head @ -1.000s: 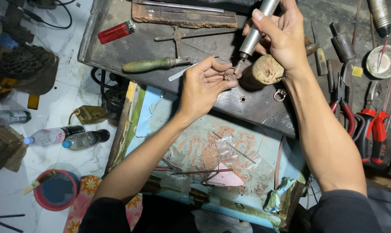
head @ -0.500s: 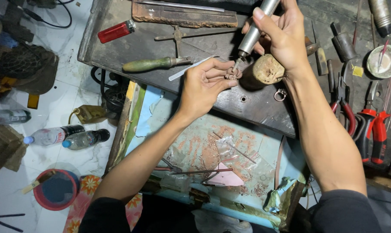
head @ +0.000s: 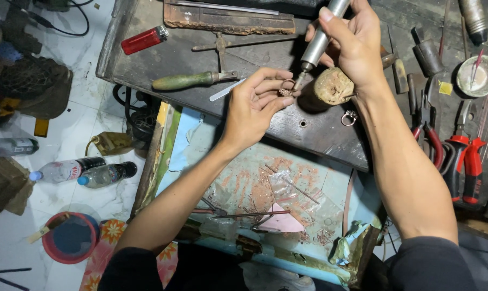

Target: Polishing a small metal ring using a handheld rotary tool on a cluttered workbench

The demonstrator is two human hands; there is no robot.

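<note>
While in hand: one ring (head: pixel 285 89); one rotary tool (head: pixel 318 40)

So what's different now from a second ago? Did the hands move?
Hardly. The left hand opened its fingers a little and keeps pinching the small ring. The right hand still presses the silver rotary tool onto it. The wooden peg, green-handled tool and red lighter stayed put.
</note>
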